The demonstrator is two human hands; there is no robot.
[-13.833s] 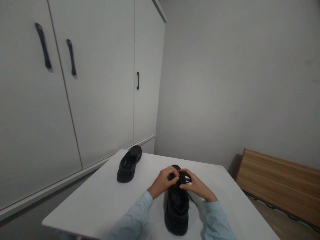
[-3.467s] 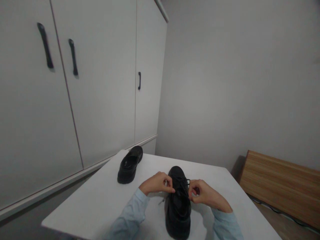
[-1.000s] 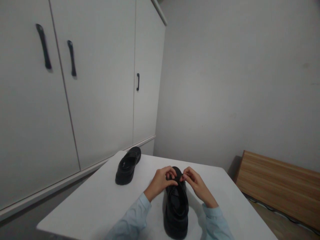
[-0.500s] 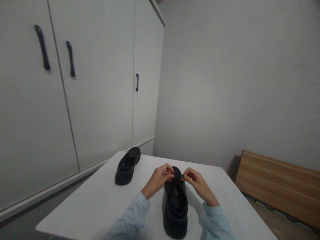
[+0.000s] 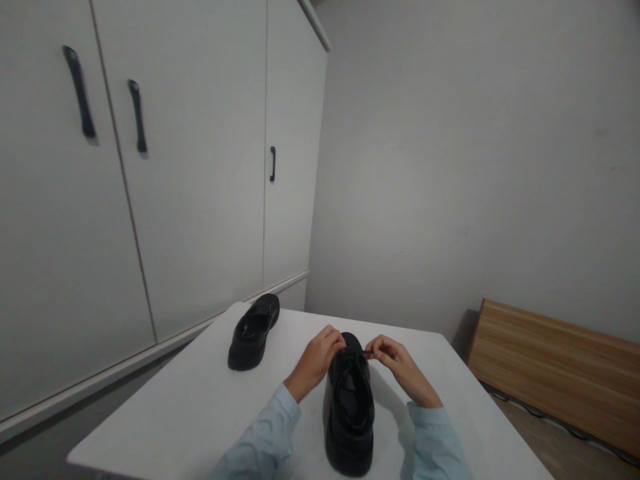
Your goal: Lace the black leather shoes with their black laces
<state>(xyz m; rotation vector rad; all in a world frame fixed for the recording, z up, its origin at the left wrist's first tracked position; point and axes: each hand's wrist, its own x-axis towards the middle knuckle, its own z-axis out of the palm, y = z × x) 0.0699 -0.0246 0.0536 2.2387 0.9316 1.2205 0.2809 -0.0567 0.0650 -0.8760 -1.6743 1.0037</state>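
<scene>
A black shoe (image 5: 350, 433) stands on the white table (image 5: 200, 413), heel towards me and toe pointing away. At its front, my right hand (image 5: 393, 357) pinches a black shoelace (image 5: 369, 351), which runs taut across the shoe to the left. On the other side my left hand (image 5: 323, 353) has its fingers pinched together at the lace; its fingertips partly hide what they hold. A second black shoe (image 5: 253, 337) sits apart at the table's far left, also pointing away, with nobody touching it.
White cupboard doors (image 5: 200, 167) with dark handles rise behind the table on the left. A grey wall (image 5: 465, 167) stands at the back. A wooden board (image 5: 560, 373) leans low on the right, with a dark cable (image 5: 540, 415) along its lower edge.
My left fingers have closed together, having been looser before. A length of lace now stretches visibly towards my right hand. Both shoes stay where they were.
</scene>
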